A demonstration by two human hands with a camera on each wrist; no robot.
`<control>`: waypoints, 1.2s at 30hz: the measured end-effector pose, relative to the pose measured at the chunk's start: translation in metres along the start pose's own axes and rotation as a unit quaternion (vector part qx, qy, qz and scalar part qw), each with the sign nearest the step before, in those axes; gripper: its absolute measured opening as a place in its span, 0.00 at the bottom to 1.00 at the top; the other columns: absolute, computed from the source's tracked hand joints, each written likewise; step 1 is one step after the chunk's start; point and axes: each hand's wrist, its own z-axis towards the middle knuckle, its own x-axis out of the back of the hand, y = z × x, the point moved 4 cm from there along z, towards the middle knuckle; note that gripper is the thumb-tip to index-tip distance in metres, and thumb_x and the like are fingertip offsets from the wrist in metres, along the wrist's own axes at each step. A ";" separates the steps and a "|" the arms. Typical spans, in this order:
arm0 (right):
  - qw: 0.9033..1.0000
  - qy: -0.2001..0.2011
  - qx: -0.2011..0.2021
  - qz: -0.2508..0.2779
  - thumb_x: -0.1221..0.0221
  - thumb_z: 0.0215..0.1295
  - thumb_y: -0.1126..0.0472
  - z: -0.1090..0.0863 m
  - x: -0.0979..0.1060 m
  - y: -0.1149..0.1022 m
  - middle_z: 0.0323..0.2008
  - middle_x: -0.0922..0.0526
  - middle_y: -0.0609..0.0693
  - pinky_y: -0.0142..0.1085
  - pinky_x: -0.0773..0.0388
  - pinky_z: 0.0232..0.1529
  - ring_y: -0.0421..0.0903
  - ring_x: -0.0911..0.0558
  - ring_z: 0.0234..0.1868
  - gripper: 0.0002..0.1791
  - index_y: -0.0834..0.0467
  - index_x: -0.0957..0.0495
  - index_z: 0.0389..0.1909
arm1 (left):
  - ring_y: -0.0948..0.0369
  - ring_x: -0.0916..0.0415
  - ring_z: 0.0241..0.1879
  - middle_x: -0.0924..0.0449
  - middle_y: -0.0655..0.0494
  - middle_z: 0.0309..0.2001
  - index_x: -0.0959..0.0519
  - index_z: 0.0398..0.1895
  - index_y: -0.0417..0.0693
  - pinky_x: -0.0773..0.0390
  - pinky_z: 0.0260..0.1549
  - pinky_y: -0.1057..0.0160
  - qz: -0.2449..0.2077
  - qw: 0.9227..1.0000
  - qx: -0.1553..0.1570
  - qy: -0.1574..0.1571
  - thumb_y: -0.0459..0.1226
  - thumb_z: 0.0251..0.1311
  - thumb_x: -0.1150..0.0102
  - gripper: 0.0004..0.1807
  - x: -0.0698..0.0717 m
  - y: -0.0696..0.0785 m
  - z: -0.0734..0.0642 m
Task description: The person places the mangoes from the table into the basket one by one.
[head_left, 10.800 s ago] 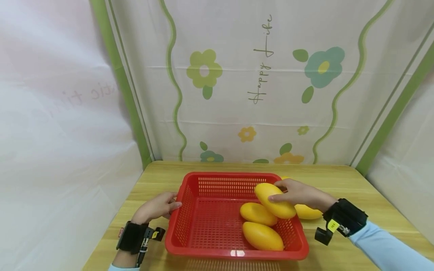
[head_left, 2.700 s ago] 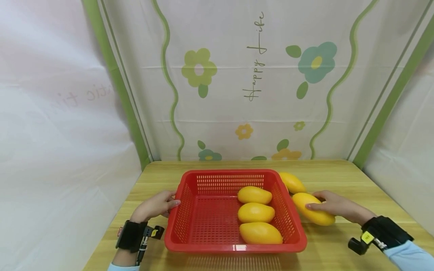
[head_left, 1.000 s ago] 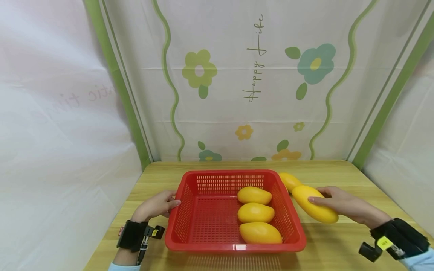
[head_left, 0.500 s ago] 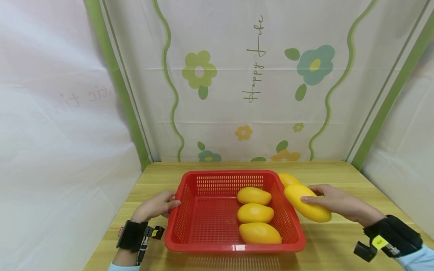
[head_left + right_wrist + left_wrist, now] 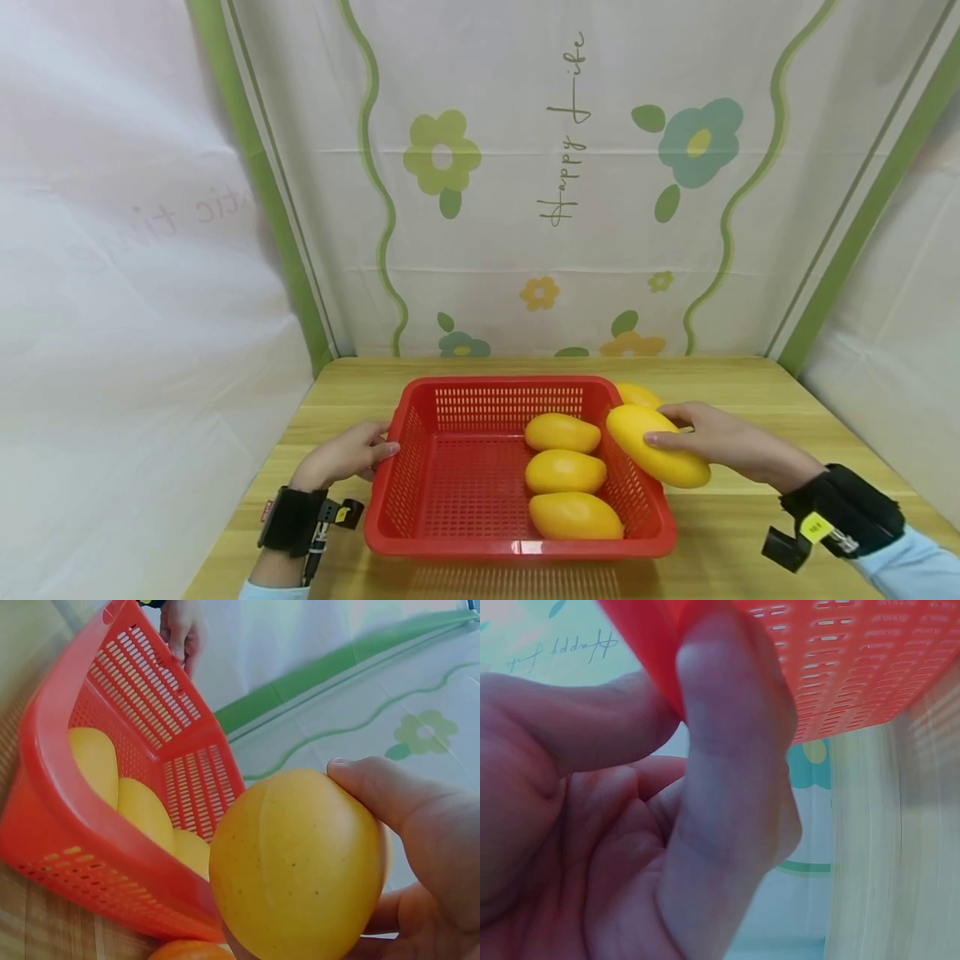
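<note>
A red plastic basket point(image 5: 442, 546) with slotted walls stands on the table. My left hand point(image 5: 341, 457) pinches its left rim between thumb and fingers; the left wrist view shows the thumb and a finger point(image 5: 731, 750) on the red edge. Three yellow mangoes point(image 5: 565, 472) lie in a column along the basket's right side. My right hand point(image 5: 723, 442) grips another mango point(image 5: 656, 450), held tilted over the right rim, thumb on top. In the right wrist view this mango point(image 5: 296, 862) hides part of the basket wall.
Behind the held mango, another mango point(image 5: 636, 394) lies on the table outside the basket's far right corner, partly hidden. The wooden table point(image 5: 757, 533) ends at a white patterned curtain point(image 5: 495, 225), with more curtain on both sides.
Since about eleven seconds ago, a third mango has come to lie in the basket. Over the last second my right hand has carried another mango left to the rim. My left hand stays put.
</note>
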 end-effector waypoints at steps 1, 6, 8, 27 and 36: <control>1.000 -0.001 0.000 0.000 0.45 0.74 0.51 0.001 -0.001 -0.001 0.42 0.21 0.55 0.34 0.22 0.38 0.46 0.22 0.39 0.26 0.69 0.28 0.60 | 0.51 0.12 0.33 0.14 0.40 0.38 0.33 0.62 0.24 0.11 0.35 0.53 -0.001 1.000 0.000 0.000 0.31 0.75 0.54 0.20 0.000 0.000 0.000; 1.000 -0.011 0.002 0.014 0.45 0.74 0.51 0.007 -0.005 -0.007 0.42 0.20 0.55 0.34 0.21 0.39 0.47 0.21 0.39 0.27 0.69 0.29 0.61 | 0.51 0.12 0.33 0.14 0.41 0.37 0.33 0.63 0.24 0.11 0.35 0.54 0.001 1.000 0.001 0.001 0.31 0.75 0.54 0.20 0.000 0.000 0.000; 1.000 -0.017 0.003 0.021 0.45 0.74 0.50 0.009 -0.008 -0.009 0.42 0.21 0.56 0.34 0.20 0.39 0.47 0.21 0.39 0.28 0.70 0.30 0.62 | 0.51 0.12 0.33 0.14 0.41 0.37 0.33 0.63 0.24 0.11 0.35 0.54 0.001 1.000 0.001 0.000 0.31 0.75 0.54 0.20 0.000 0.001 0.000; 0.998 -0.041 0.032 0.023 0.42 0.72 0.50 0.032 -0.028 -0.032 0.42 0.18 0.55 0.34 0.19 0.41 0.48 0.20 0.40 0.28 0.68 0.28 0.61 | 0.51 0.13 0.33 0.14 0.41 0.37 0.34 0.63 0.23 0.11 0.35 0.54 0.008 1.000 -0.005 0.003 0.31 0.74 0.52 0.21 0.001 0.000 0.000; 0.999 -0.030 0.034 0.008 0.39 0.69 0.47 0.044 -0.038 -0.040 0.38 0.17 0.53 0.34 0.19 0.38 0.47 0.20 0.36 0.28 0.66 0.24 0.58 | 0.52 0.13 0.33 0.14 0.42 0.37 0.33 0.62 0.24 0.11 0.35 0.54 0.010 1.000 -0.005 0.004 0.31 0.74 0.52 0.20 0.000 0.000 0.000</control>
